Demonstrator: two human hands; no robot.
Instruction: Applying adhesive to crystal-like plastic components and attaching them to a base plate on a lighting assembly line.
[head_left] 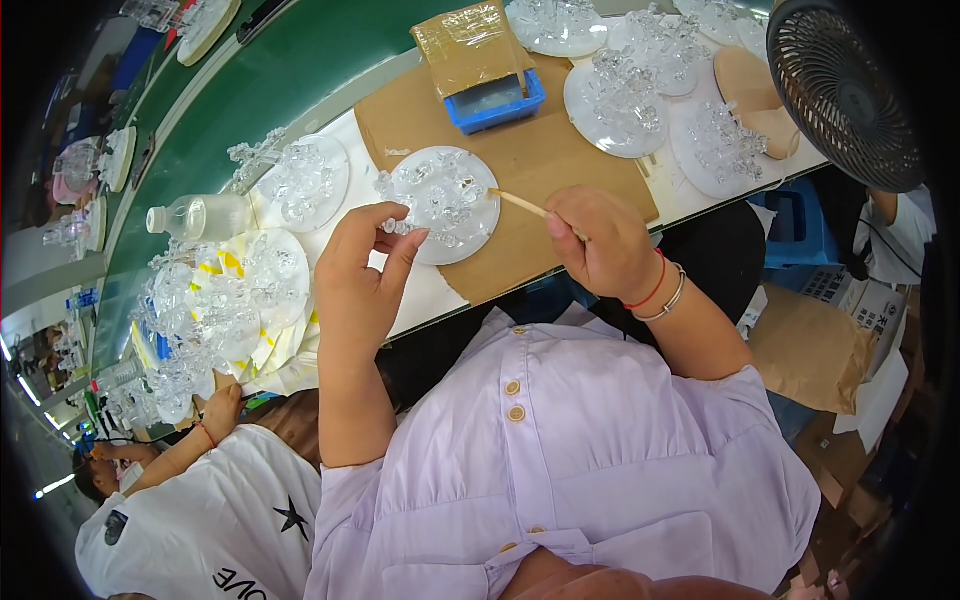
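Observation:
My left hand (362,272) pinches a small clear crystal piece (398,226) between thumb and fingers, just left of a white round plate (480,235) that carries several more clear pieces. My right hand (600,245) grips a thin wooden stick (520,203), whose tip points left over the plate's right edge. The plate lies on a brown cardboard sheet (560,150) on the white worktable. A red cord and a metal bangle ring my right wrist.
More plates of clear pieces (620,100) lie at the back right, others (300,180) to the left. A blue tray with a taped carton (490,95) stands behind. A clear bottle (200,217) lies left. A black fan (845,90) stands right. A co-worker's hand (222,405) works at lower left.

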